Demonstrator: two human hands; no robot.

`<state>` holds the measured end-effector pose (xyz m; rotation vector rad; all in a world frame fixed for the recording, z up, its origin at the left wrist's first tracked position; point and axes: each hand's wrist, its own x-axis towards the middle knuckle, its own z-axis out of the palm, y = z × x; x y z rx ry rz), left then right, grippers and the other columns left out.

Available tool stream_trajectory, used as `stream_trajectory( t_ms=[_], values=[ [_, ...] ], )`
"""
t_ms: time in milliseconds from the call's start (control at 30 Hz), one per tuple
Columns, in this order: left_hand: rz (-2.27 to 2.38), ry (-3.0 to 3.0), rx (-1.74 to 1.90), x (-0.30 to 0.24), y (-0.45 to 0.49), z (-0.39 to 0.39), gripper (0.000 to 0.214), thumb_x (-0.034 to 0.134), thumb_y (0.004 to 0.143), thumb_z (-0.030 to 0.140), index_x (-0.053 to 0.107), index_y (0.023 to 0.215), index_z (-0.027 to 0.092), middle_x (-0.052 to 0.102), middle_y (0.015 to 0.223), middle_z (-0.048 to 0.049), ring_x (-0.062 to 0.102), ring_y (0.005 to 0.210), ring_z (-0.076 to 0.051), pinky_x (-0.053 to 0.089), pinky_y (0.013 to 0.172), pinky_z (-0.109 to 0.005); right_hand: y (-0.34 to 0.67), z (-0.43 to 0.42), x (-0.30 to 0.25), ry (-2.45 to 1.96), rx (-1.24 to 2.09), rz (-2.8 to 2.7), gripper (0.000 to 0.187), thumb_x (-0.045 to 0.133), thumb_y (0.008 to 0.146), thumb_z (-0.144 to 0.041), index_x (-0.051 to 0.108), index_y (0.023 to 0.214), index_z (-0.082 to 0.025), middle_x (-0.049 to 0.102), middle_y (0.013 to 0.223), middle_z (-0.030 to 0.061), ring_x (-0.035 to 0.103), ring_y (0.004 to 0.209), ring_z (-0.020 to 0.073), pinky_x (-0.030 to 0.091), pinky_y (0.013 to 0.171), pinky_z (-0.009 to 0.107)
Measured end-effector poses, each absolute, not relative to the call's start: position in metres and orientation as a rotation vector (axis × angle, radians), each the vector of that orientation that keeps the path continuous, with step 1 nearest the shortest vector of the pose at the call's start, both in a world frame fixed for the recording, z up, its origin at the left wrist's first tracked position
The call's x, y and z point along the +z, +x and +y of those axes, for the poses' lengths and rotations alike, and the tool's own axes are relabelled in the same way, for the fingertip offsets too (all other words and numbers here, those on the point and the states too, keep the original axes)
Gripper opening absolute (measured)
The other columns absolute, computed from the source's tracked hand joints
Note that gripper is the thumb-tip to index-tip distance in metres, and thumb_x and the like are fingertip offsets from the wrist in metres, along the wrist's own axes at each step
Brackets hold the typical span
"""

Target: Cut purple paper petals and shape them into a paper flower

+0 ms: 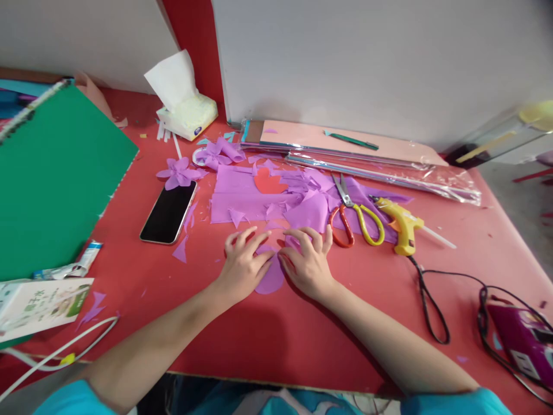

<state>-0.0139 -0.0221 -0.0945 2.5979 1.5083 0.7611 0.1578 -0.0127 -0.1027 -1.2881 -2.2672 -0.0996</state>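
Observation:
A purple paper cutout (270,279) with rounded lobes lies on the red table, partly covered by my fingers. My left hand (245,264) rests at its left side, fingers spread and thumb over the paper. From the other side, my right hand (307,262) touches it with the thumb near its middle; the fingers are stretched apart. Just beyond my hands are a purple sheet (246,207), many purple scraps and a red paper piece (268,181). Scissors (345,199) with one red and one yellow handle lie open beyond my right hand.
A yellow glue gun (404,227) lies at right, its cord running to a magenta power strip (518,340). A phone (168,213), a purple paper flower (179,173) and a tissue pack (190,115) are left. A green cutter (352,140) rests on wrapped paper (389,144).

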Motion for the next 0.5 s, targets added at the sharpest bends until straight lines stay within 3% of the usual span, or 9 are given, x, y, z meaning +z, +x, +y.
stream_trajectory(
  t_ms=[267, 500],
  values=[
    [1.483, 2.604, 0.751, -0.092, -0.015, -0.024, 0.015, 0.054, 0.081, 0.020, 0.068, 0.086, 0.022, 0.061, 0.114, -0.0063, 0.044, 0.112, -0.029, 0.032, 0.087, -0.049, 0.156, -0.013, -0.099, -1.311, -0.137, -2.323, 0.013, 0.054, 0.080, -0.022, 0.063, 0.071, -0.022, 0.056, 0.112, 0.0037, 0.039, 0.108, 0.0254, 0.003, 0.099, 0.062],
    [1.391, 2.608, 0.730, -0.092, -0.015, -0.028, 0.015, 0.053, 0.081, 0.022, 0.068, 0.085, 0.023, 0.058, 0.118, -0.0055, 0.041, 0.115, -0.029, 0.029, 0.091, -0.049, 0.160, -0.023, -0.096, -1.303, -0.154, -2.226, 0.010, 0.055, 0.078, -0.023, 0.063, 0.072, -0.023, 0.059, 0.100, 0.0025, 0.043, 0.098, 0.0221, 0.005, 0.102, 0.058]
  ],
)
